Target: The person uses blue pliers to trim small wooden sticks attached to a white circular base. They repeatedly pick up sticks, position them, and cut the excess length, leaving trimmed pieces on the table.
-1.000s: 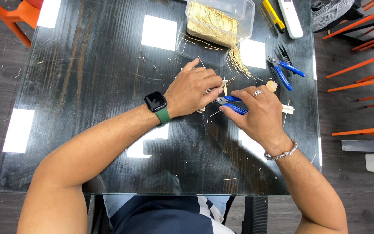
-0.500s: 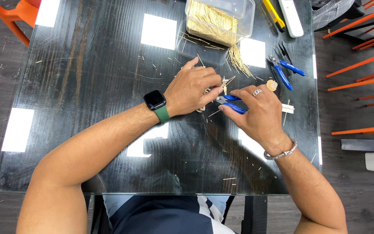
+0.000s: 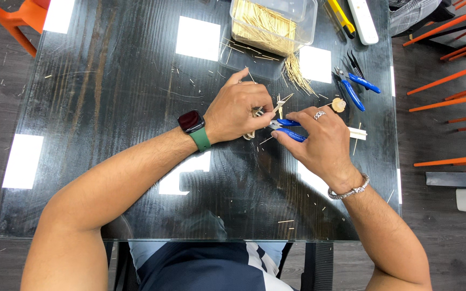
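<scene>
Head camera is looking straight down on a dark glass table (image 3: 109,108) with a person seated at its near edge. Both forearms are reaching inward and the hands are meeting near the middle, slightly toward the right edge.

Left hand (image 3: 241,113), with a dark watch (image 3: 191,123) on a green band at the wrist, is curling its fingers around a small bundle of thin wooden sticks (image 3: 280,102), pinching it between thumb and fingertips. The sticks are fanning out a little above the fingers. How tight the grip is cannot be told.

Right hand (image 3: 322,140), wearing a ring and a chain bracelet (image 3: 349,189), is closing around the blue handles of a small cutter (image 3: 286,128). The cutter's tip is pointing left, touching or just beside the bundle.

Toward the far edge a clear plastic box (image 3: 303,21) is holding a heap of the same sticks, with a loose pile (image 3: 297,75) spilling just beside it. Near the right edge a second pair of blue pliers (image 3: 354,89) is lying flat, next to a small round wooden piece (image 3: 339,104). A yellow utility knife (image 3: 343,16) and a white bar-shaped object (image 3: 363,21) are lying at the far right corner. Stick fragments are scattering across the glass. Orange chairs (image 3: 449,59) are standing beyond the right edge.
</scene>
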